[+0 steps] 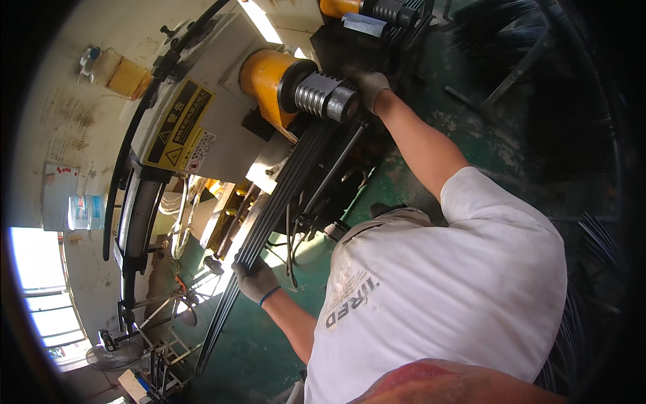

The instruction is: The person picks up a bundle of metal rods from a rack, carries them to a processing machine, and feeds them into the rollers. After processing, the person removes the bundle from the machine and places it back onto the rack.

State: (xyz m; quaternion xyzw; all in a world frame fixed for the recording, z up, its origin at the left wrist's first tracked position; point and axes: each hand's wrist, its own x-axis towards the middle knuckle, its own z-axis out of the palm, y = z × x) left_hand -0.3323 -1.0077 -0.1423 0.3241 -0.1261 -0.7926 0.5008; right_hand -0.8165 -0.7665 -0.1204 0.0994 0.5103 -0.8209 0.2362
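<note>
A bundle of long, thin dark metal bars [269, 205] slants from the lower left up past a ridged steel roller [319, 94] on a yellow machine arm [272, 77]. My left hand [257, 279], in a grey knit glove with a blue cuff edge, is closed around the bundle's lower stretch. Beyond the roller, my right hand [370, 87], also gloved, is closed at the bars' upper stretch. Shadow dims its fingers.
A grey machine housing [225, 101] with a yellow warning label [180, 124] stands left of the bars. A second yellow roller unit [370, 10] is at the top. More dark bars [498, 34] lie at upper right. A fan [114, 353] stands at lower left.
</note>
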